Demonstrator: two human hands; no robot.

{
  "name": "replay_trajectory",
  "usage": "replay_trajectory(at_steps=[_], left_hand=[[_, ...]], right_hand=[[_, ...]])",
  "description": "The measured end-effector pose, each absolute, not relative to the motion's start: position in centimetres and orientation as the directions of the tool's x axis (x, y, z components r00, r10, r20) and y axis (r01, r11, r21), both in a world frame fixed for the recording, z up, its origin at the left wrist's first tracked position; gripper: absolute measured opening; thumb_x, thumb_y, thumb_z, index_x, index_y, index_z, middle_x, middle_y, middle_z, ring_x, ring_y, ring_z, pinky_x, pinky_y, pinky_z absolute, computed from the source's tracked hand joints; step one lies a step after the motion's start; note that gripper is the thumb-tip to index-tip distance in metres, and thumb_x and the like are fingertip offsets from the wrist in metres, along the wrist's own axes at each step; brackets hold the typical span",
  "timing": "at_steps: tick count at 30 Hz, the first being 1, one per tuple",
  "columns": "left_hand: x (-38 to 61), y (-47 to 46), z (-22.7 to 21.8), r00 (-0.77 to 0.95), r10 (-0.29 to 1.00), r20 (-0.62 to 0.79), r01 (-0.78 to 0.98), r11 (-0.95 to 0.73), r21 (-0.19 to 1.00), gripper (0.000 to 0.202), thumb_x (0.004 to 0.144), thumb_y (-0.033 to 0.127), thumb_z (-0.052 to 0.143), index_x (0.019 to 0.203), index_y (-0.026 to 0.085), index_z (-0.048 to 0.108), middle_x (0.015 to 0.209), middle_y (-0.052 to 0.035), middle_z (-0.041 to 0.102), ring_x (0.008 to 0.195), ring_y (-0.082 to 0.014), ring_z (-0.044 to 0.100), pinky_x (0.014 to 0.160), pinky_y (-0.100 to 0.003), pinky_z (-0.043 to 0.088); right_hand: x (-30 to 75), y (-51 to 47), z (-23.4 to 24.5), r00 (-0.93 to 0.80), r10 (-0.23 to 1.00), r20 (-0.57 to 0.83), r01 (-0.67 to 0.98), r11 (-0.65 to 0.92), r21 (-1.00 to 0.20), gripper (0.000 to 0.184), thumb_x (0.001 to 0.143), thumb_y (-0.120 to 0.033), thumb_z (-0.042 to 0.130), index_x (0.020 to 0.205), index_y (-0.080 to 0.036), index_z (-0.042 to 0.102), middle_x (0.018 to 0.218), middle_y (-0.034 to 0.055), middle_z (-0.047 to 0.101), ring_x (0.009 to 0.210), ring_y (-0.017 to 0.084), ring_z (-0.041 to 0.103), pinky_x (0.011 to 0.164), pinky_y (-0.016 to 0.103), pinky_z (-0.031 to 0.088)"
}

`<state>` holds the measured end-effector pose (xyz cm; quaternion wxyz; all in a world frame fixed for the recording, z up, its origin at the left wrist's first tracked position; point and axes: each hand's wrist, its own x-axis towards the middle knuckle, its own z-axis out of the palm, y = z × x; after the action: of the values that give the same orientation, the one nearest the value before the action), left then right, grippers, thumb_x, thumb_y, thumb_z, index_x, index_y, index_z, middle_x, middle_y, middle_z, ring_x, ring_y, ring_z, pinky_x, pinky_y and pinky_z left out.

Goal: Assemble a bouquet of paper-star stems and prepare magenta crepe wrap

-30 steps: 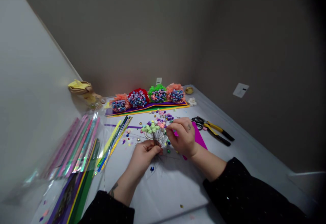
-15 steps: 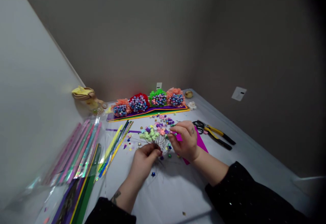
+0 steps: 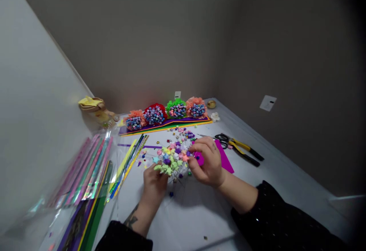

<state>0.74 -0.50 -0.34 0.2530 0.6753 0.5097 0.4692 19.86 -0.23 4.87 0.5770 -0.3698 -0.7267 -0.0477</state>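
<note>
My left hand (image 3: 155,182) is closed around the thin wire stems of a bouquet of small folded paper stars (image 3: 171,157) in light green, yellow, pink, purple and blue. The star heads tip toward me and hide most of the stems and my fingertips. At the bouquet's right edge is my right hand (image 3: 208,161), its thumb and forefinger pinched at a purple paper star (image 3: 188,153). Loose paper stars lie on the table around and below the bouquet, among them a dark blue one (image 3: 171,194).
Several finished star bouquets (image 3: 155,114) in ruffled paper stand at the back on coloured sheets (image 3: 166,128). Scissors (image 3: 222,139) and yellow-black pliers (image 3: 246,154) lie right, beside a magenta sheet (image 3: 225,161). Paper strips (image 3: 130,167) and plastic-bagged strips (image 3: 85,167) lie left.
The bouquet has tilted toward me and slightly left, so more star heads show. My left hand has turned and shifted left. My right hand's fingers have come close to the bouquet's right edge.
</note>
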Motion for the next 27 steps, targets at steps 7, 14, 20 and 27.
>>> replay_trajectory(at_steps=[7, 14, 20, 27], left_hand=[[0.9, -0.6, -0.2, 0.094, 0.942, 0.323, 0.432, -0.331, 0.839, 0.013, 0.076, 0.023, 0.06, 0.069, 0.021, 0.07, 0.071, -0.0035, 0.07, 0.069, -0.0188, 0.063, 0.065, -0.027, 0.048], [1.3, -0.6, 0.0, 0.058, 0.966, 0.254, 0.332, -0.258, 0.907, 0.009, 0.071, 0.028, 0.068, 0.071, 0.021, 0.073, 0.061, -0.0034, 0.069, 0.074, -0.0228, 0.065, 0.064, -0.028, 0.049], [1.6, -0.6, 1.0, -0.069, 0.986, 0.155, 0.273, -0.131, 0.953, 0.012, 0.068, 0.031, 0.071, 0.07, 0.019, 0.071, 0.061, -0.0023, 0.069, 0.066, -0.0203, 0.064, 0.064, -0.029, 0.049], [1.0, 0.9, 1.6, -0.202, 0.978, 0.046, -0.256, -0.098, 0.962, 0.023, 0.069, 0.036, 0.073, 0.076, 0.017, 0.061, 0.07, 0.0002, 0.067, 0.066, -0.0115, 0.062, 0.07, -0.024, 0.05]], right_hand=[[19.8, -0.3, 4.9, -0.045, 0.486, 0.873, 0.596, 0.714, -0.367, 0.017, 0.072, -0.013, 0.054, 0.087, -0.022, 0.052, 0.08, 0.0033, 0.054, 0.075, 0.019, 0.053, 0.067, 0.036, 0.045], [19.6, -0.3, 5.0, -0.034, 0.461, 0.887, 0.599, 0.72, -0.351, 0.016, 0.073, -0.013, 0.054, 0.086, -0.021, 0.052, 0.079, 0.0027, 0.054, 0.073, 0.018, 0.053, 0.066, 0.034, 0.044], [20.9, 0.1, 4.8, 0.056, 0.459, 0.887, 0.588, 0.703, -0.401, 0.017, 0.077, -0.02, 0.052, 0.094, -0.021, 0.054, 0.083, 0.0037, 0.054, 0.08, 0.019, 0.052, 0.071, 0.036, 0.043], [25.6, 4.4, 3.5, 0.498, 0.579, 0.646, 0.583, 0.328, -0.743, 0.009, 0.08, -0.023, 0.049, 0.086, -0.019, 0.054, 0.082, 0.0023, 0.052, 0.075, 0.016, 0.049, 0.068, 0.031, 0.04]])
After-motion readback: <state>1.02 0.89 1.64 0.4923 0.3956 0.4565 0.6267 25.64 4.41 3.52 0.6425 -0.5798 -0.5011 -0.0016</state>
